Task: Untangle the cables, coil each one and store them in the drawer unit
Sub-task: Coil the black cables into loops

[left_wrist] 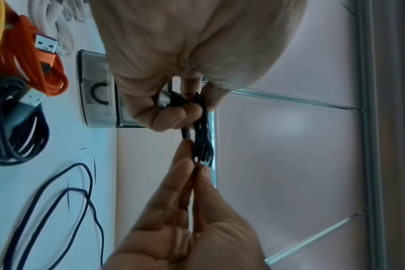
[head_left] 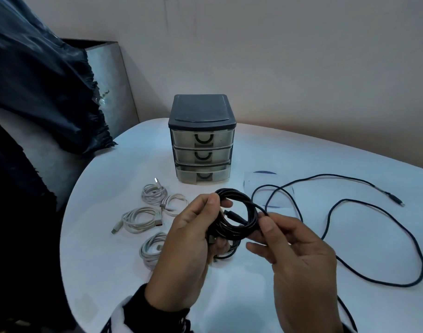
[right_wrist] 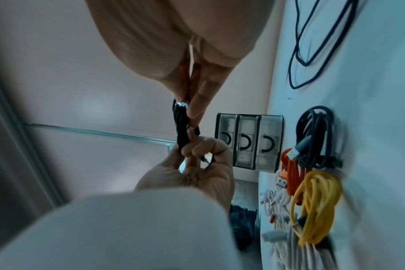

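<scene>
Above the worktop, the left hand curls its grip round the black coil, while the right hand pinches the coil's other side. Its loose tail runs off the frame's lower edge. The drawer unit stands behind, its 3 drawers closed, contents unreadable.

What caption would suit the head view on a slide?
Both hands, left hand and right hand, wind a black cable coil before the closed drawer unit.
</scene>
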Tool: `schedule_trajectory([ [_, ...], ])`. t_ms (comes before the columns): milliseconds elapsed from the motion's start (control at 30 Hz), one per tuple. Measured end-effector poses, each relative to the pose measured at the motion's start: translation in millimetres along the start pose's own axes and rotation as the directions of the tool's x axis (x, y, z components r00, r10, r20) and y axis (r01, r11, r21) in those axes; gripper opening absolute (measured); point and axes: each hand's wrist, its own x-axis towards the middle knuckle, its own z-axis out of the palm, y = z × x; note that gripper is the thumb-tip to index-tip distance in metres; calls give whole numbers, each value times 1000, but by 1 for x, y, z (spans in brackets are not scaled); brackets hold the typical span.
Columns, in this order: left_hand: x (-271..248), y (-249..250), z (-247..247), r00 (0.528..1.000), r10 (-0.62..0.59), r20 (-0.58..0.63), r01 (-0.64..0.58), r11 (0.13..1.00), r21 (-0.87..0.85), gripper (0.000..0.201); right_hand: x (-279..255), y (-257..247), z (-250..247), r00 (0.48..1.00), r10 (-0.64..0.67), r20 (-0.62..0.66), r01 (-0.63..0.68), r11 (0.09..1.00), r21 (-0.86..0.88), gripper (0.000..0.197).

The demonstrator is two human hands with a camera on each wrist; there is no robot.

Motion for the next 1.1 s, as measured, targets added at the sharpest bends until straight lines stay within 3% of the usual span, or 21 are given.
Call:
schedule_trajectory([
  [67, -1, -2, 1, 1000, -10, 6, 10, 999, -39, 27, 0, 0, 1, 1000, 3, 10, -3, 998, 61, 15],
  [167, -2, -1, 0, 997, -44, 58, 51, 990, -134, 30, 2, 1, 1, 986, 112, 127, -130, 981, 144, 56],
  [233, -2, 0, -2, 996, -40, 73, 51, 988, -148, 31, 5, -1, 1, 965, 176, 194, -210, 963, 172, 63],
  [400, -2, 0, -3, 999, 10, 39, -6, 996, -94, 21, 15, -2, -9, 926, 279, 255, -305, 950, 67, 18],
  [433, -2, 0, -2, 999, 15, 47, -11, 996, -91, 21, 15, -3, -10, 917, 295, 268, -328, 940, 89, 17],
  [533, -4, -1, 2, 998, 43, 53, -40, 997, -62, 19, 11, -3, -8, 911, 293, 290, -356, 915, 192, 40],
  [633, -2, -6, 6, 993, 114, -29, -114, 993, 5, 20, 6, -1, -8, 915, 311, 258, -366, 910, 198, 23],
  [667, -1, -8, 7, 988, 142, -57, -140, 989, 37, 22, 4, -4, -5, 917, 311, 250, -361, 913, 191, 27],
  [733, 1, -11, 6, 980, 178, -90, -168, 980, 105, 26, 0, -6, -3, 934, 257, 247, -289, 952, 104, 54],
  [767, 1, -11, 5, 979, 183, -91, -170, 976, 137, 26, -1, -7, -2, 948, 223, 228, -239, 970, 45, 54],
  [867, -1, -11, 4, 987, 152, -49, -140, 971, 191, 23, 1, -7, -4, 971, 191, 143, -184, 981, -56, 23],
  [1100, 2, -8, 4, 1000, 19, 25, -21, 996, 88, 26, 5, -2, -8, 972, 191, 139, -174, 977, -122, 13],
])
